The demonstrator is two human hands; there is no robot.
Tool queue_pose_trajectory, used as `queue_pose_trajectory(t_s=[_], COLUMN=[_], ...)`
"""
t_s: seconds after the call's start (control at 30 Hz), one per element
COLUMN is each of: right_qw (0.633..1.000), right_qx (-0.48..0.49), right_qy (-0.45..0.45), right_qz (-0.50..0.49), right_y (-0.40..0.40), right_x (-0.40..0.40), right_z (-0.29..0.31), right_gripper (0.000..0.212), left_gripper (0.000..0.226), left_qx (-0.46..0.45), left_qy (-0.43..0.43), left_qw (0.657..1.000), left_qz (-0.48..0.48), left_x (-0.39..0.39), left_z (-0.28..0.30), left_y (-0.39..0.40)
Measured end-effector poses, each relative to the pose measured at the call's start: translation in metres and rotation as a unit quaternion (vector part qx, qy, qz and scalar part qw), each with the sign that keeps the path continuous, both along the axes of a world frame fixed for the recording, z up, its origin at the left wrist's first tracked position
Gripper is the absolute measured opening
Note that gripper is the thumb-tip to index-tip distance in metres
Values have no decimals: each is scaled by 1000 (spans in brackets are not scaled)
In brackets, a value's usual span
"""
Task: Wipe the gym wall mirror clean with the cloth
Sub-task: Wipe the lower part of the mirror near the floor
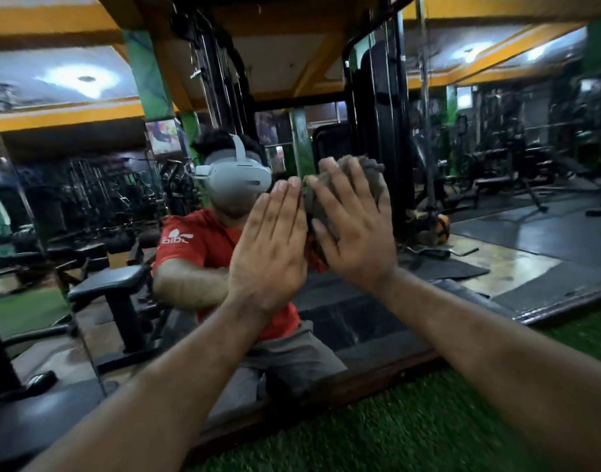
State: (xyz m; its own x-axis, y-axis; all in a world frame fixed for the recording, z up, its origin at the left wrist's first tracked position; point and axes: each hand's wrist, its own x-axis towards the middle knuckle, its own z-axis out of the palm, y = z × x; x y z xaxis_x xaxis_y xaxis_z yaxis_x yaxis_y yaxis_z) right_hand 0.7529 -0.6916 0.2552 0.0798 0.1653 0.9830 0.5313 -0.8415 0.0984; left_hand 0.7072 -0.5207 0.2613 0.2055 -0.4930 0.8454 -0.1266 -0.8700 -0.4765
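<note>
Cloth (353,185): grey wad, pressed flat on the mirror (88,206) at about head height, centre-right of frame. Right hand (355,233) covers it, fingers straight and spread, palm pushing it into the glass; cloth edges show above the fingertips and at the left of the hand. Left hand (270,247) just beside it, flat on bare glass, fingers straight and together, holding nothing. Mirror's bottom edge sits in a dark frame (326,393) at floor level, running diagonally up to the right. Green turf (428,430) in front of it. Glass extends wide to both sides and above the hands. A panel seam (16,178) runs down at the left.
</note>
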Motion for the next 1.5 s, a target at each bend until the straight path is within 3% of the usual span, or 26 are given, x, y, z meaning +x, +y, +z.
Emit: queue_pose_trajectory(t_s=[0.07,0.2,0.33,0.47,0.5,0.6,0.63,0.73,0.77,0.87,0.9,0.93,1.0,1.03,1.17,1.3,1.5], right_qw=[994,995,993,984,989,995,995,988,985,999,1000,996,952,936,980,917,916], right_qx=[-98,101,-93,174,143,-96,-87,142,161,8,14,81,288,332,167,362,349], right_qy=[-47,-4,-66,28,28,-34,-37,41,56,30,26,39,98,118,104,170,196], right_qz=[4,-5,1,-31,-28,-15,-20,-33,-30,-4,-8,-17,-21,-17,6,-16,2], right_y=[-26,-22,-32,-32,-23,-46,-60,-45,-31,-29,-39,-41,-22,-8,-8,5,-7], right_x=[9,15,13,15,11,13,16,13,8,3,7,11,7,2,-4,-4,-11], right_z=[15,35,16,1,-10,-46,-51,-61,-67,-105,-115,-122,-129,-135,-191,-202,-207], right_gripper=[56,56,57,64,65,62,61,64,64,58,57,57,58,58,59,62,64], left_gripper=[61,60,60,60,61,60,60,58,58,57,57,57,59,59,53,52,55], left_qx=[4,6,-2,-33,-35,-16,3,37,43,53,62,72,87,89,104,105,133], left_qy=[-7,-7,-3,11,15,22,25,41,45,61,59,56,54,53,45,44,89], left_qw=[1000,1000,1000,999,999,1000,1000,998,998,996,996,995,993,993,989,987,983], left_qz=[13,21,21,12,9,3,1,-13,-14,-29,-35,-40,-53,-57,-91,-113,-93], left_x=[1,-1,-1,-2,-3,-3,-2,1,1,2,2,2,4,6,6,9,20], left_z=[-4,-2,-4,-16,-17,-21,-24,-37,-42,-56,-60,-64,-72,-77,-95,-105,-97], left_y=[0,0,-1,-15,-16,-16,-17,-19,-20,-20,-20,-20,-21,-22,-32,-44,-76])
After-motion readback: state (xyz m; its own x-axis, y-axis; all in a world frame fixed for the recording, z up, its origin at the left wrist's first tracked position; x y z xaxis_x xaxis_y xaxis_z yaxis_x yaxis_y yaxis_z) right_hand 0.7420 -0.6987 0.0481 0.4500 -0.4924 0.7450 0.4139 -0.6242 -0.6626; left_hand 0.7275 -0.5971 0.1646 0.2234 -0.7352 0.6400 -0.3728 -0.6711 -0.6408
